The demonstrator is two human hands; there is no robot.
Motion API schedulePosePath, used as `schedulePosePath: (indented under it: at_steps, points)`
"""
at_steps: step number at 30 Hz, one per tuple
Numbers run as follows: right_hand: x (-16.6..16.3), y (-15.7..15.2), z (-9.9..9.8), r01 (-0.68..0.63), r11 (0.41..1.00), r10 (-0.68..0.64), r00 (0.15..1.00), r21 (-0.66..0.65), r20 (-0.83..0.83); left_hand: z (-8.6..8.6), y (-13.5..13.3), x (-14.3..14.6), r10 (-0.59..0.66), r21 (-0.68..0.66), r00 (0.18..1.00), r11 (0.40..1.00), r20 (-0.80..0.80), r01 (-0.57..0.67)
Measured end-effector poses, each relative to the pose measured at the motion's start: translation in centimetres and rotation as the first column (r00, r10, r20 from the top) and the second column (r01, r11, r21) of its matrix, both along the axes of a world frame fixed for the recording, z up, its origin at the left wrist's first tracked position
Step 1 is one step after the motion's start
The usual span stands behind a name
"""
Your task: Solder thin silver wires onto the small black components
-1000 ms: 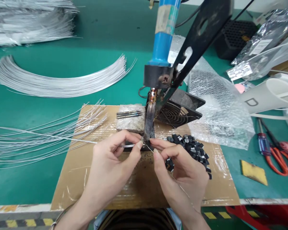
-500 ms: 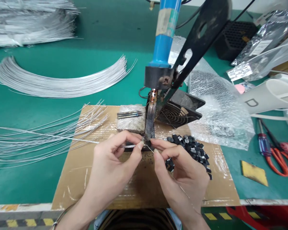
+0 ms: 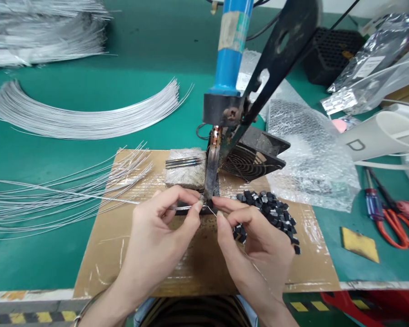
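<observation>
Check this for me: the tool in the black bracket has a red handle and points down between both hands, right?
Not quite: the tool has a blue handle, as the head view shows. It does point down between left hand and right hand.

Soldering iron handle (image 3: 229,66): bright blue, wrapped with a beige and teal label
Bracket (image 3: 274,63): black
Held wire (image 3: 121,200): white
Thin solder wire (image 3: 212,211): silvery
Curved wire bundle (image 3: 92,123): silvery white, finely lined
Small blocks (image 3: 272,211): black, flecked with silver faces
Fan (image 3: 248,161): black
Desk (image 3: 37,265): green, its front edge whitish
Cardboard (image 3: 122,254): brown, with pale scratchy streaks
Sponge (image 3: 359,245): yellow, smudged brown
Cup (image 3: 373,134): white, with a dark outlined letter D
Floor tape (image 3: 30,318): yellow and black slanted stripes
Clothing (image 3: 194,311): dark, with brown stripes
</observation>
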State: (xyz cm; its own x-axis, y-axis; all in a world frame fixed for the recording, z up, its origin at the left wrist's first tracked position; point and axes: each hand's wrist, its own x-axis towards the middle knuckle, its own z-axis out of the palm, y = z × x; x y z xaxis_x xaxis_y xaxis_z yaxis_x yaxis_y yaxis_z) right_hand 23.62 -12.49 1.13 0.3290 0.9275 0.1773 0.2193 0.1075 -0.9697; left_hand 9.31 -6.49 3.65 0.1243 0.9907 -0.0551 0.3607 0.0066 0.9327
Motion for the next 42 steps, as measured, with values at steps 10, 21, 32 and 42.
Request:
schedulePosePath:
  at_steps: [10, 21, 32, 42]
  points:
    - [0.04, 0.05, -0.15, 0.007, 1.0, -0.007, 1.0, -0.004, 0.013, -0.14, 0.13, 0.17, -0.019, 0.016, 1.0, 1.0, -0.018, 0.019]
    - [-0.1, 0.0, -0.16, 0.017, 1.0, -0.017, 1.0, 0.014, 0.006, 0.08, -0.17, -0.05, -0.013, 0.015, 1.0, 1.0, -0.022, 0.013]
    - [-0.18, 0.12, -0.11, 0.014, 0.999, -0.015, 0.999, 0.035, 0.029, 0.02, -0.05, 0.01, -0.011, 0.017, 1.0, 1.0, 0.004, 0.011]
    - [-0.18, -0.01, -0.19, 0.015, 0.999, -0.019, 0.997, 0.052, 0.071, -0.13, -0.19, -0.01, -0.018, 0.017, 0.999, 1.0, -0.039, 0.018]
